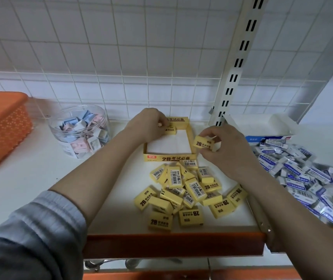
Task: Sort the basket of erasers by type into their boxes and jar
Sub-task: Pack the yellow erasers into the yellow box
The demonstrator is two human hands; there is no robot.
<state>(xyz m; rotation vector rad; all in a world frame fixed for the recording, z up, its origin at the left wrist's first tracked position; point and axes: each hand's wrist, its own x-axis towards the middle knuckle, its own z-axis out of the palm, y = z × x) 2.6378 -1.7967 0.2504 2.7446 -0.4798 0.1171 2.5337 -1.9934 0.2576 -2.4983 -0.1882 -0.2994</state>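
Head view shows the yellow stage of the sort: the left hand [148,123] presses one yellow eraser [170,130] into the yellow box's [189,136] far corner, while the right hand [220,146] pinches another [203,142] beside its rim — next, seat it alongside. Roughly twenty yellow ones [187,190] lie heaped on the shelf [105,188].

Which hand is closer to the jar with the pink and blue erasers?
Left. The left hand is just right of the jar, over the yellow box. The right hand is further right, past the box.
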